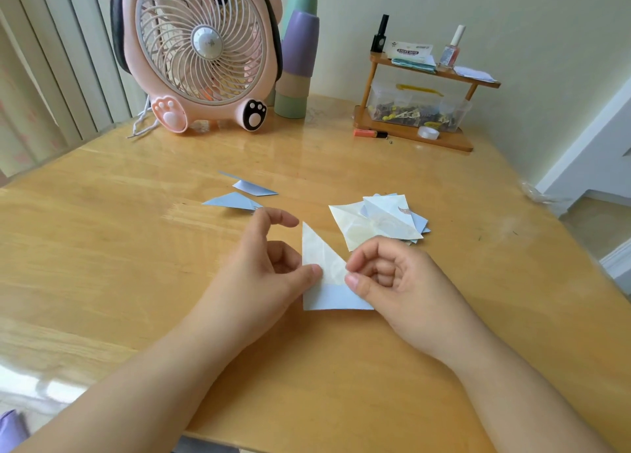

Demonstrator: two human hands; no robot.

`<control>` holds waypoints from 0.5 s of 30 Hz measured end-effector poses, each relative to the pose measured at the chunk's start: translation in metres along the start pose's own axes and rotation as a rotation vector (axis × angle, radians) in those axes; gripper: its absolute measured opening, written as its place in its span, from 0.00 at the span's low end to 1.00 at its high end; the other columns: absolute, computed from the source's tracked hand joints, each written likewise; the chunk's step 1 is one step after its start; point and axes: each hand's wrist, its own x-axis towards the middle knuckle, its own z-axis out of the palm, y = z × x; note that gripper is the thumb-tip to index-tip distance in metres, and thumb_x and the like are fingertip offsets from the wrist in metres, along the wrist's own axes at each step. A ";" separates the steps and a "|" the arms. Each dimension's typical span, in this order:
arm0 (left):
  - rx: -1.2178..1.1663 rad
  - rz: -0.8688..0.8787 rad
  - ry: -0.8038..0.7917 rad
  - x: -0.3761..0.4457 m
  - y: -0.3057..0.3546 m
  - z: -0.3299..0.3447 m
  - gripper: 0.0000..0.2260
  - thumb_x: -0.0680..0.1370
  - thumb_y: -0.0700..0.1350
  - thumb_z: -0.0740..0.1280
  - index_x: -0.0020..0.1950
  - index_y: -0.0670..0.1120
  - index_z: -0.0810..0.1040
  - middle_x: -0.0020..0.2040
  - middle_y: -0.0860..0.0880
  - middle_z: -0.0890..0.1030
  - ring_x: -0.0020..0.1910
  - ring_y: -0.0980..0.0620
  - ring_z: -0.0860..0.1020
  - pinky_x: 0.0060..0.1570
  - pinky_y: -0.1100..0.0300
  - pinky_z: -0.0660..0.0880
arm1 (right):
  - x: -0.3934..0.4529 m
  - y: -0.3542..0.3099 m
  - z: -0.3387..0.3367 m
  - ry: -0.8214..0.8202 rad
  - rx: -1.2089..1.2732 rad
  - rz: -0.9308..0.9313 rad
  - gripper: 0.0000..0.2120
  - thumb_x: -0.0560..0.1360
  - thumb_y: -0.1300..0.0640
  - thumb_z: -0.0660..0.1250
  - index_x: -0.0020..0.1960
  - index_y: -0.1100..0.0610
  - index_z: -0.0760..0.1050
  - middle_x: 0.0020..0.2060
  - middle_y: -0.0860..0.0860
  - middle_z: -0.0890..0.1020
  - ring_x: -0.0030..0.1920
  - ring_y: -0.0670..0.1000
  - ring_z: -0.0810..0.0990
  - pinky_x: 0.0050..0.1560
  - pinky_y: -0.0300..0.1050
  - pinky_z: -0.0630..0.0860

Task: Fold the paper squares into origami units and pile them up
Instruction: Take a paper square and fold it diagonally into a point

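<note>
Head view looks down at a wooden bench (136, 247) where a person is folding paper. Both hands meet at one half-folded paper (324, 275) lying near the middle of the bench. The left hand (269, 264) has its thumb tip pressed on the paper's left edge, with the first finger lifted and bent above it. The right hand (386, 275) has its fingers curled in, and its thumb and first finger pinch the paper's right side.

To do this fold well, the person should probably hold the left edge down flat so the paper cannot slide. Then the right hand can bring its flap over until the edges line up, and a finger can rub along the fold to make it sharp.

That paper has a pale, cream, pointed flap on top and a light blue strip showing along the bottom. It looks thin and light, so it may bend or slip easily.

Just beyond the right hand sits a loose stack of paper squares (375, 220), cream and blue, waiting to be folded. Farther left lie two folded blue units (246, 193), side by side and not yet piled up.

At the back stand a pink fan (201, 49), some stacked cups (297, 59) and a small wooden shelf (420, 124).
</note>
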 end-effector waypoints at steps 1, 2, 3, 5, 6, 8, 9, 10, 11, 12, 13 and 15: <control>0.125 0.092 0.016 -0.002 0.000 0.000 0.17 0.72 0.42 0.71 0.51 0.59 0.68 0.36 0.55 0.76 0.31 0.58 0.73 0.31 0.69 0.70 | 0.000 0.001 -0.001 -0.022 -0.017 0.023 0.06 0.74 0.63 0.68 0.43 0.52 0.76 0.31 0.43 0.79 0.35 0.42 0.76 0.40 0.33 0.73; 0.251 0.207 0.023 -0.004 0.001 -0.002 0.15 0.71 0.44 0.70 0.50 0.59 0.69 0.40 0.56 0.74 0.36 0.59 0.73 0.35 0.71 0.70 | 0.001 0.002 -0.002 -0.041 -0.031 0.047 0.06 0.74 0.62 0.68 0.43 0.51 0.77 0.32 0.43 0.79 0.35 0.41 0.76 0.41 0.34 0.73; 0.347 0.318 -0.003 -0.005 0.004 -0.004 0.12 0.69 0.45 0.67 0.49 0.58 0.71 0.43 0.56 0.71 0.41 0.59 0.73 0.40 0.73 0.68 | 0.001 0.004 -0.003 -0.052 -0.032 0.067 0.06 0.74 0.62 0.68 0.44 0.51 0.77 0.32 0.43 0.79 0.35 0.41 0.77 0.40 0.34 0.73; 0.430 0.478 -0.132 -0.009 0.008 -0.006 0.12 0.66 0.47 0.61 0.48 0.56 0.72 0.47 0.57 0.69 0.49 0.56 0.71 0.50 0.69 0.66 | 0.003 0.005 -0.007 -0.045 0.015 0.102 0.05 0.74 0.61 0.68 0.44 0.52 0.77 0.32 0.44 0.79 0.33 0.40 0.76 0.38 0.32 0.71; 0.459 0.516 -0.201 -0.011 0.008 -0.006 0.14 0.65 0.48 0.60 0.49 0.56 0.71 0.48 0.58 0.69 0.51 0.54 0.70 0.53 0.66 0.65 | 0.004 0.005 -0.009 -0.034 0.051 0.118 0.05 0.74 0.62 0.68 0.45 0.52 0.77 0.32 0.45 0.80 0.32 0.40 0.75 0.37 0.31 0.70; 0.574 0.554 -0.250 -0.011 0.007 -0.006 0.15 0.65 0.50 0.60 0.50 0.57 0.67 0.49 0.61 0.68 0.52 0.56 0.68 0.56 0.64 0.61 | 0.005 0.005 -0.014 -0.024 0.101 0.147 0.04 0.74 0.62 0.68 0.45 0.53 0.77 0.32 0.46 0.79 0.31 0.40 0.74 0.36 0.30 0.69; 0.629 0.566 -0.243 -0.009 0.004 -0.005 0.14 0.66 0.50 0.60 0.50 0.57 0.67 0.48 0.62 0.68 0.51 0.57 0.67 0.55 0.66 0.60 | 0.004 0.005 -0.016 -0.029 0.104 0.155 0.04 0.74 0.62 0.68 0.45 0.54 0.77 0.32 0.46 0.79 0.31 0.41 0.73 0.36 0.30 0.68; 0.665 0.571 -0.230 -0.007 0.001 -0.005 0.12 0.67 0.51 0.60 0.49 0.57 0.68 0.47 0.61 0.69 0.49 0.58 0.67 0.54 0.66 0.59 | 0.004 0.005 -0.017 -0.039 0.089 0.156 0.04 0.74 0.62 0.68 0.44 0.53 0.78 0.32 0.47 0.79 0.31 0.41 0.73 0.36 0.30 0.69; 0.691 0.564 -0.216 -0.005 -0.002 -0.005 0.09 0.68 0.50 0.60 0.47 0.56 0.70 0.45 0.61 0.71 0.47 0.59 0.68 0.53 0.65 0.60 | 0.003 0.005 -0.017 -0.048 0.051 0.154 0.04 0.74 0.61 0.69 0.44 0.53 0.78 0.33 0.48 0.80 0.32 0.41 0.74 0.37 0.32 0.71; 0.717 0.556 -0.200 -0.003 -0.004 -0.005 0.07 0.69 0.51 0.59 0.45 0.55 0.73 0.43 0.61 0.72 0.45 0.59 0.68 0.51 0.63 0.62 | 0.002 0.006 -0.016 -0.053 -0.010 0.149 0.05 0.74 0.61 0.69 0.43 0.52 0.79 0.34 0.48 0.80 0.34 0.41 0.76 0.39 0.35 0.74; 0.741 0.548 -0.184 -0.002 -0.006 -0.005 0.06 0.70 0.51 0.59 0.42 0.55 0.75 0.41 0.60 0.73 0.43 0.59 0.69 0.49 0.61 0.64 | 0.001 0.007 -0.015 -0.049 -0.090 0.140 0.05 0.74 0.60 0.69 0.43 0.50 0.79 0.35 0.48 0.81 0.35 0.42 0.77 0.41 0.38 0.75; 0.784 0.530 -0.175 0.000 -0.009 -0.004 0.08 0.71 0.52 0.58 0.38 0.55 0.76 0.37 0.60 0.74 0.40 0.59 0.69 0.44 0.59 0.67 | -0.002 0.008 -0.012 -0.027 -0.274 0.082 0.05 0.74 0.55 0.68 0.42 0.46 0.79 0.36 0.45 0.79 0.34 0.42 0.76 0.39 0.37 0.75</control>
